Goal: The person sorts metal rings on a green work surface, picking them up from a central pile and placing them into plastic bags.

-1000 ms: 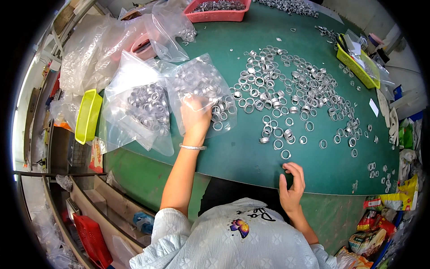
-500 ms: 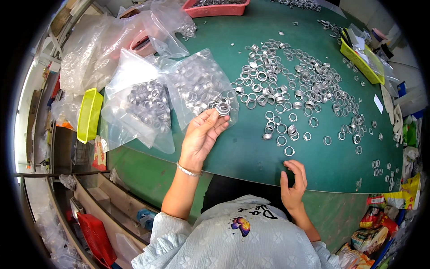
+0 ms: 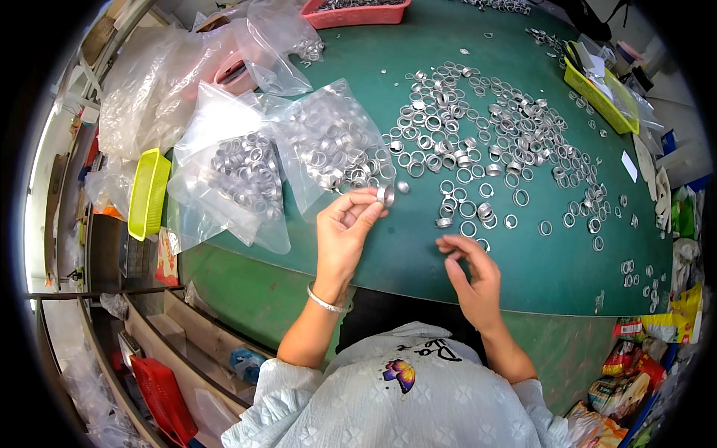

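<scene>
Rings of silver colour [image 3: 494, 170] lie loose in a wide spread on the green table [image 3: 407, 261], as the head view shows. The left hand [image 3: 341, 235] grasps 1 silver ring [image 3: 385, 196] between the thumb and the bent fingers; this ring is near the lower right corner of the right clear bag [image 3: 340, 123], and I cannot tell if it touches the bag. Just to the right of it is 1 small shiny piece [image 3: 403, 187], too unclear to name. The right hand [image 3: 474, 276] is near the lower border of the loose rings, its thumb and fingers apart and relaxed, with nothing visible between them; 1 ring is partly hidden behind its fingertips, and contact there cannot be told. Concerning the progress, I judge that the work is somewhere in its middle: many rings are already inside the right bag and the left clear bag [image 3: 261, 224], the grasped ring is not yet put down, and many others remain loose, including a small group [image 3: 633, 278] near the right edge. How many of them need handling is not possible to say. Around these stand 1 yellow-green basket [image 3: 146, 194] left of the bags, 1 pink tray [image 3: 358, 16] with small dark parts at the far side, and 1 yellow bin [image 3: 597, 97] at the far right.
</scene>
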Demonstrator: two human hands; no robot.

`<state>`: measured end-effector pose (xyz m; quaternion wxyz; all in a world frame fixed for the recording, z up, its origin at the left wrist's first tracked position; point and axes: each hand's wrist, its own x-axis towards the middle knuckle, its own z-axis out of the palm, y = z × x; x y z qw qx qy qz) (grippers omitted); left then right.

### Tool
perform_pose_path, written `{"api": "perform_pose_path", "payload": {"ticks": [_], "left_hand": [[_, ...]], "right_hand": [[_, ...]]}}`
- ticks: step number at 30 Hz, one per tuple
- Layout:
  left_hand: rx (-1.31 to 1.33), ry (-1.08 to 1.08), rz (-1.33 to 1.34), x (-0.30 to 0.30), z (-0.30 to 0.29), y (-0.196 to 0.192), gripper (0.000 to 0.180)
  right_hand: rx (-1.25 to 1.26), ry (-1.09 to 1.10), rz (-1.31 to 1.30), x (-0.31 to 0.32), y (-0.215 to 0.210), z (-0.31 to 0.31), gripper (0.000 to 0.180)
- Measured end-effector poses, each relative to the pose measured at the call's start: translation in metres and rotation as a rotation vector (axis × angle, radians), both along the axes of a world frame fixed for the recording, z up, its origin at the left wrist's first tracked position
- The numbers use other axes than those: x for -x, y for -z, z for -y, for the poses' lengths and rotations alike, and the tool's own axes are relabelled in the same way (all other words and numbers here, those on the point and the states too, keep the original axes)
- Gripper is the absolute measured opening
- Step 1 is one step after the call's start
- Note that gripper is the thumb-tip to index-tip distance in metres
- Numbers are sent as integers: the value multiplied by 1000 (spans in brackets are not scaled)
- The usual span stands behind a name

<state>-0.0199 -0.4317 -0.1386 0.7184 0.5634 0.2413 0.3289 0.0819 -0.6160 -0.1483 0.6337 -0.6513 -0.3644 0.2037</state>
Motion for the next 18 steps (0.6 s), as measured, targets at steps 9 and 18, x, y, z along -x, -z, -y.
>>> {"api": "perform_pose_path", "payload": {"ticks": [9,18], "left_hand": [[258,161,56,20,22,-9,16],[-554,-89,-125,27,40,-24,54]], "right_hand": [[195,-33,506,-14,0,-43,44],[256,48,956,-46,13,-118,37]]}}
